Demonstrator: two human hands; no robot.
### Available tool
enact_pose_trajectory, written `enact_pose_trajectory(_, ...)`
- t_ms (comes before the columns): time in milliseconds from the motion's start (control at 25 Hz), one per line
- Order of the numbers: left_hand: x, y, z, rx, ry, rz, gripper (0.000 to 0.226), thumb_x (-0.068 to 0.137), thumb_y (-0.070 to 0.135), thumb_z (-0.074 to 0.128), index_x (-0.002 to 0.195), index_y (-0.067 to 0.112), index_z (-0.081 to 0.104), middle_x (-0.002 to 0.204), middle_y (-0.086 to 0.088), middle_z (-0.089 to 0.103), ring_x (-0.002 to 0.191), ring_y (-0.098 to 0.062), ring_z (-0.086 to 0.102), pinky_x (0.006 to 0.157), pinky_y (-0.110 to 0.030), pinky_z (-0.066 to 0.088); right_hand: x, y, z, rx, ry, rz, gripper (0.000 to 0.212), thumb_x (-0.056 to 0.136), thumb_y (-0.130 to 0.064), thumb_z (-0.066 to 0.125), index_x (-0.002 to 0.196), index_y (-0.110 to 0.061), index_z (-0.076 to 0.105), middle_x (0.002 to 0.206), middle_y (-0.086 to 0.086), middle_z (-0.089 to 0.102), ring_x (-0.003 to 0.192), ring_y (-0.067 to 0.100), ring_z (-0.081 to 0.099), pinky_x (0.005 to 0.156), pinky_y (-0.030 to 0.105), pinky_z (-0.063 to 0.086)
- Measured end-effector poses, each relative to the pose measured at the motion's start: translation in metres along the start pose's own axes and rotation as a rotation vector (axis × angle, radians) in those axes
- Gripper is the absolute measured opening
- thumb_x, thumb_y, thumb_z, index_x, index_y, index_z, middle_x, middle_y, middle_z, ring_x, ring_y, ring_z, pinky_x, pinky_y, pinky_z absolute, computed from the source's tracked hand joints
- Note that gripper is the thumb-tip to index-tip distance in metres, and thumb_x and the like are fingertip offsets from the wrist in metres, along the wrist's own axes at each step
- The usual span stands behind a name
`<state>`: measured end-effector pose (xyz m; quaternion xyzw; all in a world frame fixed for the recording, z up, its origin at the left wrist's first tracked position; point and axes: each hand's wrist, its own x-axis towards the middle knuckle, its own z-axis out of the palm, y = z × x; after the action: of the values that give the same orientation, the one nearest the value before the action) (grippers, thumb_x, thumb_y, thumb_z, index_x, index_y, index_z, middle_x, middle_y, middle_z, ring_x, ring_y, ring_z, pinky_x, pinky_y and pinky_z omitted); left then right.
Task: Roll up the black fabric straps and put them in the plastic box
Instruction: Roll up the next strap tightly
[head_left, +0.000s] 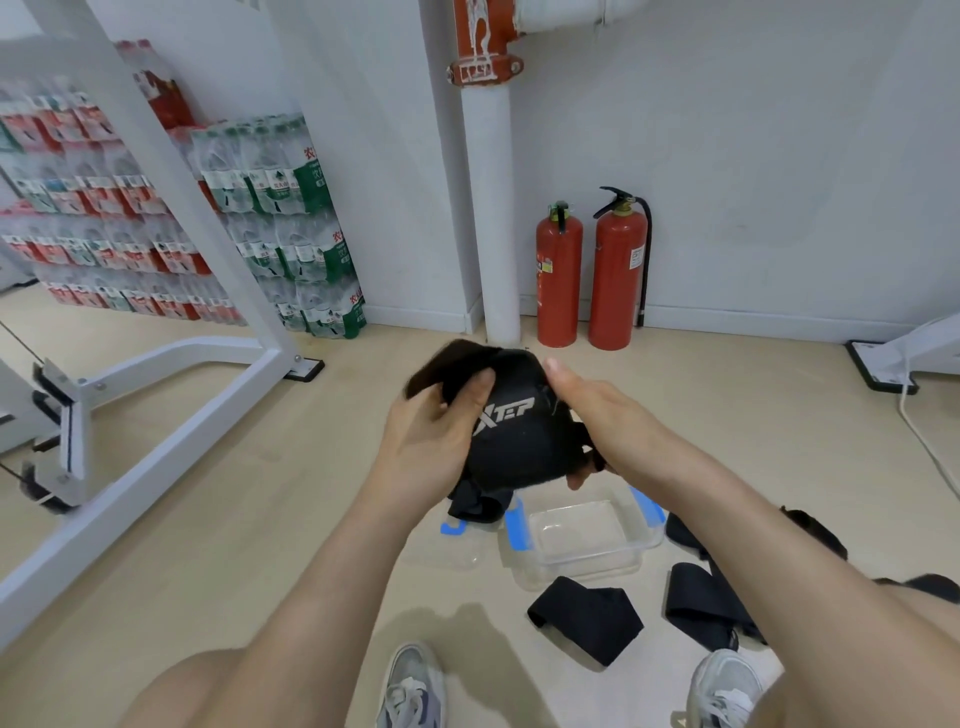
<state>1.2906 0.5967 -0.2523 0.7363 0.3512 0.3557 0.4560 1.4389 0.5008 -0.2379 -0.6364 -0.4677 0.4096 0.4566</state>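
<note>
Black strap (519, 431) in the grip of left hand (431, 431) and right hand (597, 410), above plastic box (592, 505).

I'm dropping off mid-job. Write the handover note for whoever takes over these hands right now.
Left hand: grips the logo strap, thumb over its upper edge.
Right hand: holds the same strap from the other side, fingers curled beneath.
The logo strap is bunched between the hands above the plastic box, one end dangling; roll unfinished.
The plastic box is open on the floor, no strap inside; lid beside it.
A loose strap and a second loose strap lie unrolled on the floor near the box.
Left: finish this roll, box it, then do the others.
</note>
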Motion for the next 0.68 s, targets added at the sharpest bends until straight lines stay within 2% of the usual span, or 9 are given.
enact_pose_trajectory(40,0.002,-0.007,0.004,0.000,0.004,-0.069,0.027,0.090,0.053,0.056,0.087,0.028,0.068,0.091,0.007,0.073,0.092,-0.015,0.069,0.083,-0.046,0.057,-0.002,-0.001,0.001,-0.005,-0.004,0.013,0.055,0.098,-0.056,0.031,0.080,-0.020,0.067,0.060,-0.007,0.062,0.047,0.002,0.055,0.049,0.021,0.046)
enact_pose_trajectory(80,0.001,-0.008,0.007,-0.026,0.023,-0.105,0.037,0.087,0.057,0.057,0.088,0.021,0.067,0.091,-0.004,0.073,0.090,-0.024,0.069,0.081,-0.053,0.057,-0.003,-0.001,0.001,-0.012,-0.019,-0.006,0.053,0.093,-0.061,0.035,0.078,-0.021,0.067,0.060,-0.010,0.063,0.049,0.001,0.056,0.051,0.021,0.047)
enact_pose_trajectory(200,0.002,-0.005,0.012,-0.160,0.090,-0.123,0.040,0.081,0.056,0.060,0.086,0.017,0.068,0.088,-0.010,0.074,0.086,-0.028,0.071,0.079,-0.056,0.057,-0.004,0.006,0.004,-0.027,-0.039,-0.108,0.013,0.094,-0.034,0.063,0.097,-0.025,0.071,0.080,-0.010,0.071,0.063,-0.001,0.063,0.053,0.021,0.048)
enact_pose_trajectory(240,0.002,-0.003,0.013,-0.185,0.090,-0.139,0.035,0.084,0.051,0.062,0.088,0.018,0.069,0.088,-0.008,0.074,0.085,-0.027,0.072,0.078,-0.054,0.058,-0.003,0.008,0.003,-0.022,-0.026,-0.122,0.014,0.093,-0.026,0.066,0.106,-0.023,0.071,0.087,-0.008,0.072,0.065,-0.002,0.064,0.052,0.018,0.047)
enact_pose_trajectory(360,0.001,-0.003,0.014,-0.278,0.068,-0.182,0.022,0.093,0.035,0.064,0.093,0.013,0.068,0.084,-0.003,0.075,0.080,-0.024,0.072,0.066,-0.040,0.059,-0.001,0.010,0.000,-0.015,0.024,-0.168,0.035,0.087,-0.018,0.074,0.120,-0.023,0.064,0.099,-0.011,0.070,0.072,-0.005,0.065,0.055,0.011,0.046)
enact_pose_trajectory(440,0.001,-0.004,0.013,-0.378,-0.024,-0.220,0.030,0.090,0.034,0.063,0.105,0.008,0.066,0.098,-0.011,0.075,0.091,-0.029,0.072,0.077,-0.043,0.058,0.001,0.011,-0.005,-0.093,0.056,-0.199,0.052,0.080,-0.021,0.081,0.125,-0.029,0.058,0.109,-0.012,0.065,0.086,0.001,0.067,0.067,0.015,0.053)
enact_pose_trajectory(520,-0.003,-0.004,0.009,-0.508,-0.146,-0.276,0.044,0.085,0.036,0.062,0.118,0.007,0.060,0.111,-0.016,0.071,0.100,-0.031,0.070,0.085,-0.047,0.057,0.001,0.013,-0.011,-0.163,0.079,-0.196,0.064,0.074,-0.021,0.086,0.128,-0.031,0.054,0.116,-0.008,0.059,0.099,0.008,0.065,0.083,0.028,0.058)
enact_pose_trajectory(600,-0.007,0.001,0.005,-0.546,-0.240,-0.289,0.044,0.086,0.032,0.058,0.121,0.005,0.057,0.110,-0.018,0.070,0.096,-0.029,0.070,0.078,-0.042,0.059,0.000,0.013,-0.015,-0.135,0.049,-0.213,0.067,0.072,-0.015,0.088,0.127,-0.032,0.054,0.119,-0.005,0.057,0.104,0.014,0.064,0.086,0.036,0.059)
enact_pose_trajectory(680,-0.008,0.005,0.003,-0.476,-0.238,-0.207,0.035,0.090,0.028,0.057,0.113,0.003,0.062,0.095,-0.013,0.072,0.080,-0.022,0.071,0.062,-0.029,0.057,-0.001,0.013,-0.019,-0.062,-0.009,-0.251,0.063,0.072,-0.012,0.087,0.124,-0.032,0.057,0.123,-0.002,0.059,0.106,0.018,0.066,0.084,0.036,0.059)
